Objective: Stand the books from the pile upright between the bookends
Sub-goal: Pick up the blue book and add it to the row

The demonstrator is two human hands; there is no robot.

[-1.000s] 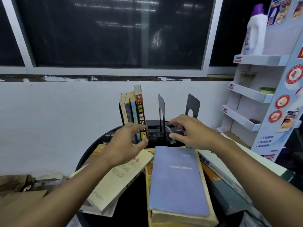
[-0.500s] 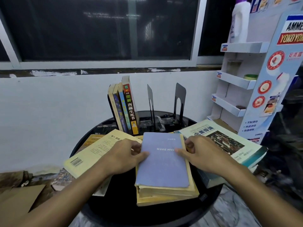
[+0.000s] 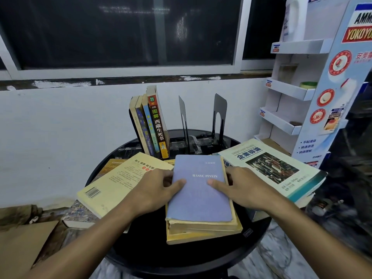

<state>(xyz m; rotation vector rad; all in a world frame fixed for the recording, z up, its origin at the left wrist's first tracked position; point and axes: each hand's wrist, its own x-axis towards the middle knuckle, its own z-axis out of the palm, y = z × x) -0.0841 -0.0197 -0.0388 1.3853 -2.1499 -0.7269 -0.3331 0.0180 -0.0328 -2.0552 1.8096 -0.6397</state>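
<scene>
A blue book titled HANYU PINYIN lies flat on top of a small stack of yellowed books on the round black table. My left hand grips its left edge with the thumb on the cover. My right hand grips its right edge the same way. At the back of the table several books stand upright, leaning slightly left. Right of them stand two black metal bookends with a gap between them.
A cream book lies flat to the left over other books. A large book with a photo cover lies to the right. A white display shelf stands at the right. Cardboard lies at lower left by the white wall.
Both hands came back from the bookends toward me and took hold of the blue book's two edges. The view has tilted down and closer to the pile.
</scene>
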